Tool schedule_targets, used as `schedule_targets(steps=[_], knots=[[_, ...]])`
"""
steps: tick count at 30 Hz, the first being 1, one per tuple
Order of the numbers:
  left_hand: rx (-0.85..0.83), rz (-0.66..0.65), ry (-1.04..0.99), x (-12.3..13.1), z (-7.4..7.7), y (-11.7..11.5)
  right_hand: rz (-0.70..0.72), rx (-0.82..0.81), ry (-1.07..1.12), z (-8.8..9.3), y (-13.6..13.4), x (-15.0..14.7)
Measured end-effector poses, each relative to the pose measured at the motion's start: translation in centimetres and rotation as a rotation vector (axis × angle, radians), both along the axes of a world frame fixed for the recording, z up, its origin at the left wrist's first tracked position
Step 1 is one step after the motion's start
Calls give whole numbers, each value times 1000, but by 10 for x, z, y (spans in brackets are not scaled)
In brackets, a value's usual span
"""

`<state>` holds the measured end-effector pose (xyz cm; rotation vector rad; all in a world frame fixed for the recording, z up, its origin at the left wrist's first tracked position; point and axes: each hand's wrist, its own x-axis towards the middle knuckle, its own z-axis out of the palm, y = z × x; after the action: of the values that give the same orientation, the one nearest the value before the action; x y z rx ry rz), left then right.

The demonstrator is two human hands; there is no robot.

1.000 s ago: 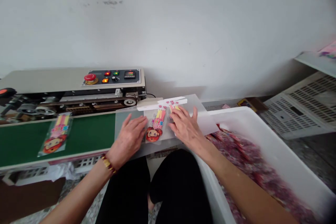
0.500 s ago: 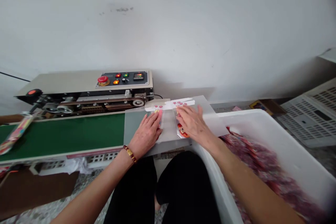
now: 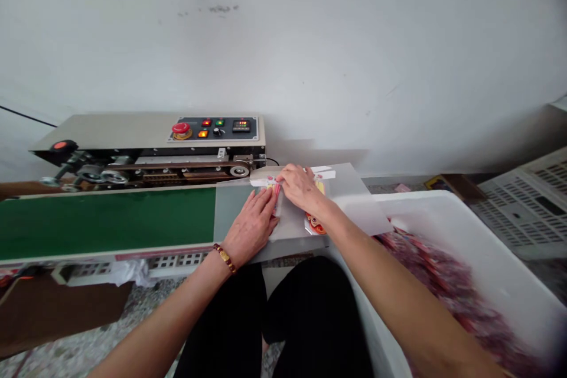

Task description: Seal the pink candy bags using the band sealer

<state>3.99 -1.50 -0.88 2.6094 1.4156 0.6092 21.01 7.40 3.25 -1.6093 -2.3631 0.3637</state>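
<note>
My left hand [image 3: 253, 221] lies with its fingers stretched flat over a small clear packet [image 3: 278, 196] of pink and yellow pieces, hiding much of it. At that packet's upper end, my right hand [image 3: 302, 188] is closed, thumb and fingers pinched on the top edge. A second packet [image 3: 315, 223], printed with an orange-red cartoon figure, is partly covered by my right hand and wrist. Both packets rest on a pale translucent sheet [image 3: 349, 195]. White strips [image 3: 326, 175] run along the packets' tops.
To the left stands a sealing machine [image 3: 146, 130] with a lit control panel [image 3: 215, 129] and a green conveyor belt [image 3: 110, 221]. On the right, a white tub [image 3: 425, 201] holds many red packets [image 3: 447, 271]. Plastic crates [image 3: 531, 201] stand beyond it, by the wall.
My right hand has moved left from the second packet to the top of the first and closed its fingers. My left hand stays. The packet on the belt's far left is out of view.
</note>
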Motion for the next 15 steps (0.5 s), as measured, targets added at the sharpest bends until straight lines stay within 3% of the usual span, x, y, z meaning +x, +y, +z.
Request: schedule_targets(steps=[9,12,15], knots=[[31,38,51,3,2,-2,33,-54,19,7,-1,8],[27,135,70,10,8,-4,38,48,53,10,-17,31],[12,214,75,12,10,-4,-45,170,-5,8,-41,67]])
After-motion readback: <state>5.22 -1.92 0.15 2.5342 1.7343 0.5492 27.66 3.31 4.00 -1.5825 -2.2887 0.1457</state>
